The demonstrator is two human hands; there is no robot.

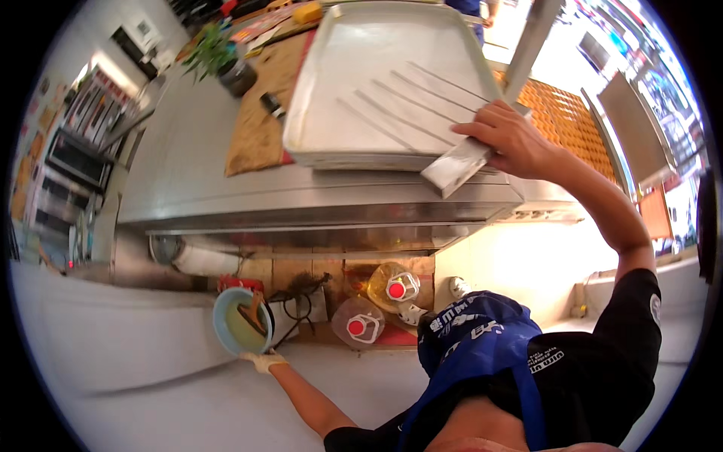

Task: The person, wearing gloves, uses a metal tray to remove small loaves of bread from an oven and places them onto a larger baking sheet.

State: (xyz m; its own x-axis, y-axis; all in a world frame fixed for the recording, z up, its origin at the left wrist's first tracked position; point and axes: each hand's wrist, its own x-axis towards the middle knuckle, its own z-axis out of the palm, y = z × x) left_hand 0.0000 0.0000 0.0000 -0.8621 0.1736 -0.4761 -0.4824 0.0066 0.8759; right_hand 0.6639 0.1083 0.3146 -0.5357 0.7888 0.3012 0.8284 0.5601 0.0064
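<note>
several thin rods (414, 102) fan out over the white tray (392, 30) from the metal bar (456, 167) my right hand (514, 139) grips at the tray's near right corner. down low, my gloved left hand (263, 361) is at the near rim of the light blue bucket (219, 320); i cannot tell whether its fingers are closed. a brown tool (253, 318) leans inside, in yellowish liquid (242, 335).

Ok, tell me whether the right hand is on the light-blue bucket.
No, the right hand grips the tined metal tool at the pale tray, away from the bucket.
</note>
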